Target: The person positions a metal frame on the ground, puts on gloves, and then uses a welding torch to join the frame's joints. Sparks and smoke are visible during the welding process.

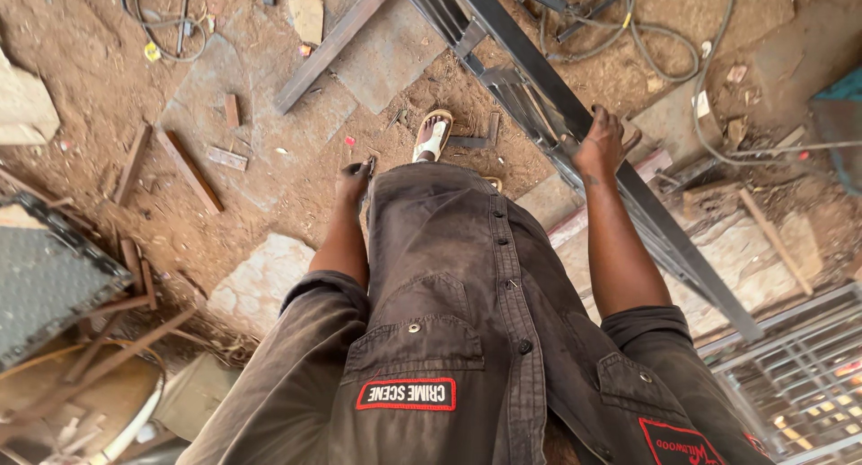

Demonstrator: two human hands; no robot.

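I see my right hand (600,144), right of centre in the frame, with fingers curled down over the top edge of a long dark steel frame (669,241) of flat, smooth bars running diagonally from the top centre to the lower right. My left hand (354,181), at centre, pinches a small dark object (361,169) I cannot identify, above rough reddish dirt ground (108,97) strewn with rusty angle-iron offcuts (190,169).

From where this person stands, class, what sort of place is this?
Probably an open-air metal workshop: the right hand grips a long steel frame, cables trail over the dirt floor, and metal offcuts lie scattered.
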